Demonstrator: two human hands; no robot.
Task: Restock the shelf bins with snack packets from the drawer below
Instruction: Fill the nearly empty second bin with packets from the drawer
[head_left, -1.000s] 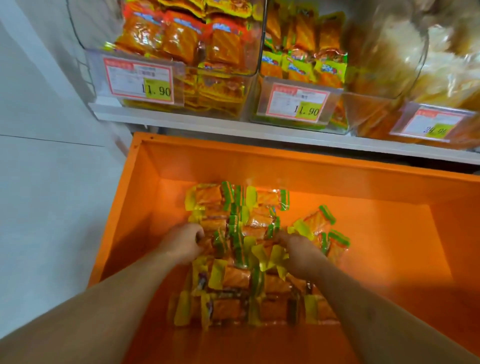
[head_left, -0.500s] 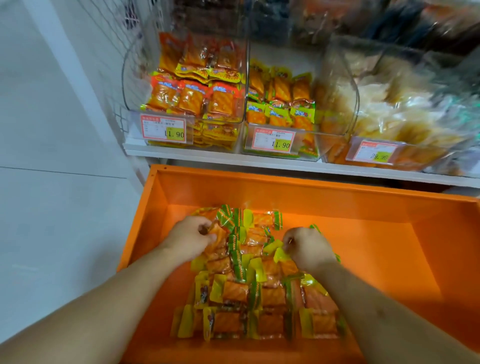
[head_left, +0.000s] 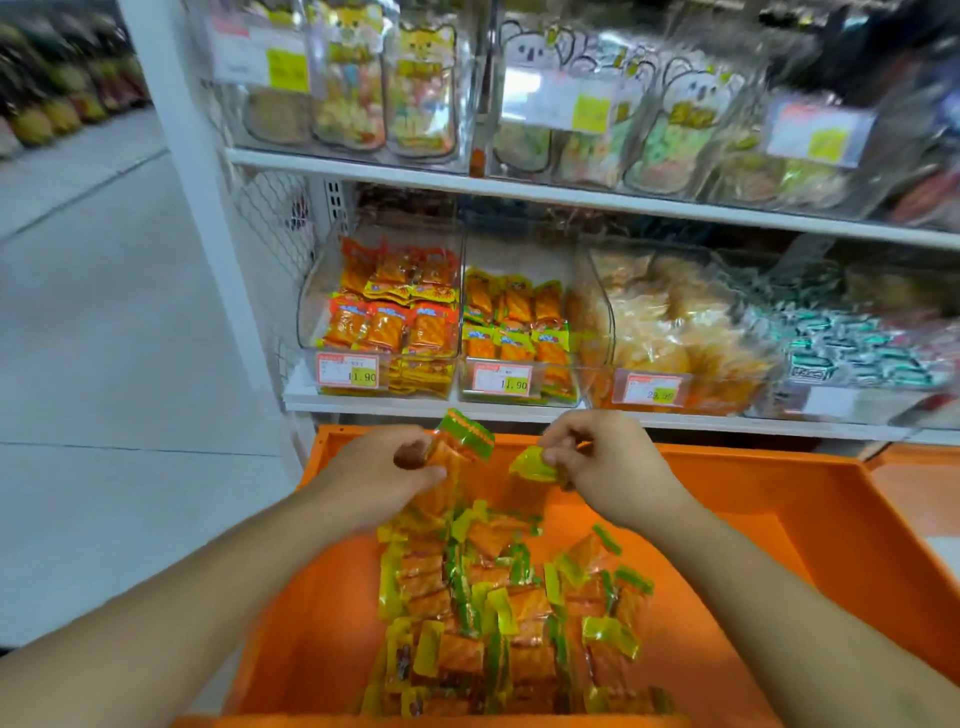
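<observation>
Orange drawer (head_left: 779, 499) — packets (head_left: 483, 613), price tags (head_left: 347, 370).

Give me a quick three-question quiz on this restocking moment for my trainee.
1. True or false: both hands, the left hand and the right hand, are holding snack packets above the orange drawer.
2. Which price shows on the tag of the leftmost bin on the shelf just above the drawer? A) 29.90 B) 11.90 C) 5.50
3. Fill in: the loose packets left in the drawer have orange middles and yellow and ____ ends.

Key: 1 true; 2 B; 3 green.
</observation>
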